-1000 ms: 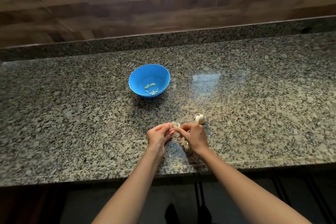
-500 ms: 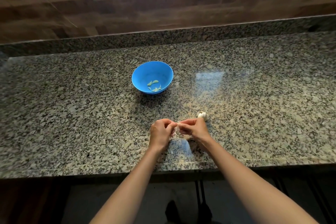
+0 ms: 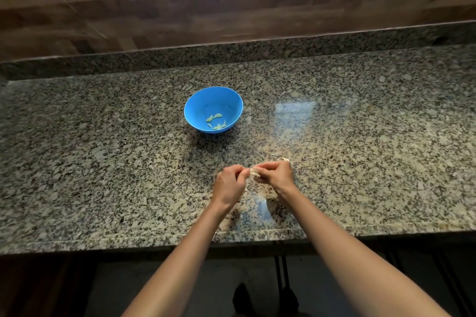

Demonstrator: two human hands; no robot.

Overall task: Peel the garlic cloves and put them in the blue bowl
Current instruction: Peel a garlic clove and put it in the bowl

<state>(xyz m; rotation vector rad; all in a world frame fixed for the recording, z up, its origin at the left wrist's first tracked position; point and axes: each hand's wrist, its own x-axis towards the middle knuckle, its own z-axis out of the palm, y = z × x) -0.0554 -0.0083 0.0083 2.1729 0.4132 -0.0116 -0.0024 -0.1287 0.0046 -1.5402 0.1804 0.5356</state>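
Head view: I see my left hand [image 3: 229, 185] and right hand [image 3: 277, 175] meeting above the granite counter [image 3: 103, 149], both pinching one garlic clove [image 3: 253, 172] between curled fingers. A garlic bulb [image 3: 284, 159] lies just behind the right hand, mostly hidden. The blue bowl [image 3: 206, 100] stands farther back, holding peeled cloves [image 3: 215, 121].

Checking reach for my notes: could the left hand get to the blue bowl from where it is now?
Probably yes: only bare countertop lies between the left hand and the blue bowl. The hand is busy, though, pinching a garlic clove together with the right hand.
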